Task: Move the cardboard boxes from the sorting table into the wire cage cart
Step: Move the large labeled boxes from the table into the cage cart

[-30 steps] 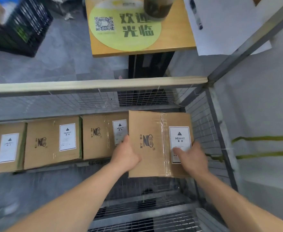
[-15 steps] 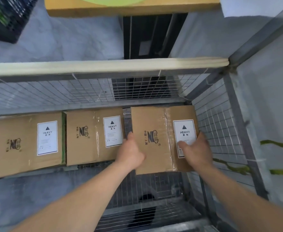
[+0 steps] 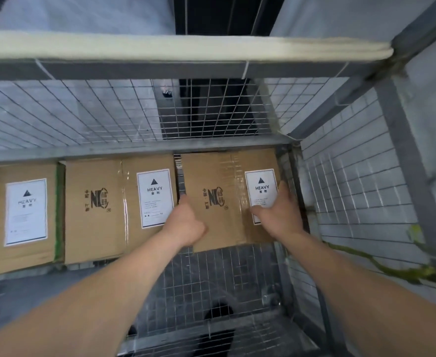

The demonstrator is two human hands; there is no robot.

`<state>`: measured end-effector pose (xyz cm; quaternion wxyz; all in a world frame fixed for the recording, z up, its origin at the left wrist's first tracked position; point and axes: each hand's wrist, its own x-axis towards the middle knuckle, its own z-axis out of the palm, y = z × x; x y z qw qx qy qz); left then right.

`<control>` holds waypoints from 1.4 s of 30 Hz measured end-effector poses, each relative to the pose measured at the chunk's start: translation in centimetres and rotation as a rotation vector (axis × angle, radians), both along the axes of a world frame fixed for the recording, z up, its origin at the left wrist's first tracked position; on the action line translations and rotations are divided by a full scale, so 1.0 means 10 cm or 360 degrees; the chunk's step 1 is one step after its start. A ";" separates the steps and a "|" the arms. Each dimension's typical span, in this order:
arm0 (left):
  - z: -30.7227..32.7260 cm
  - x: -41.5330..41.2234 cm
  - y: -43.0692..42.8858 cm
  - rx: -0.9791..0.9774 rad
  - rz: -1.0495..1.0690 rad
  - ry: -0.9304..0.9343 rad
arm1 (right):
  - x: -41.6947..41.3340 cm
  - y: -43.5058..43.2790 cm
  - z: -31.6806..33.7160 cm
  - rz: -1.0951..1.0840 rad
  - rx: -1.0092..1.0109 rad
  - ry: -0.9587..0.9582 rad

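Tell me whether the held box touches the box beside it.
Apart. The head view shows a strip of mesh between the held box and the neighbouring box.

- Reads as a warehouse or parcel-sorting floor: goods handling, nothing domestic.
- Grey steel wire cage cart [image 3: 402, 155] with square-mesh wire walls [image 3: 83, 112] and a wire mesh floor [image 3: 224, 274]. A cream padded strip [image 3: 160, 46] is tied along the top rail.
- Brown cardboard boxes [image 3: 95, 210] lie in a row, side by side inside the cart, with taped seams and a printed logo.
- Each box carries a white paper label [image 3: 155, 198] with a warning triangle and "HEAVY".
- Bare grey floor [image 3: 83, 14] shows beyond the mesh.
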<state>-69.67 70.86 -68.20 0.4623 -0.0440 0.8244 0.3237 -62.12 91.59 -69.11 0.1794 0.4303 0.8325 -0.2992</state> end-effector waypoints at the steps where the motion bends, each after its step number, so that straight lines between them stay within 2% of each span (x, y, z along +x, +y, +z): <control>1: -0.02 0.00 0.01 0.0018 -0.0015 -0.0008 | -0.01 -0.01 -0.03 0.0033 -0.0013 -0.0017; 8: -0.02 -0.04 -0.03 0.0076 -0.0093 0.0011 | 0.05 -0.06 0.00 0.0171 -0.0112 -0.0061; 15: 0.60 -0.02 -0.26 -0.0017 -0.0438 0.0349 | 0.08 -0.37 0.62 0.0448 0.0037 -0.0111; 20: 1.34 -0.02 -0.60 -0.0171 -0.0754 0.0491 | 0.15 -0.73 1.39 0.0667 0.0210 -0.0038; 26: 2.49 -0.07 -1.00 -0.0233 -0.0995 0.0796 | 0.28 -1.16 2.57 0.0681 0.0383 0.0101; 35: 4.21 0.10 -1.37 -0.0068 -0.1178 0.1218 | 0.73 -1.73 4.33 0.0551 0.0641 0.0300; 42: 5.11 0.43 -1.31 0.0116 -0.1295 0.1472 | 1.20 -1.87 5.31 0.0430 0.0796 0.0330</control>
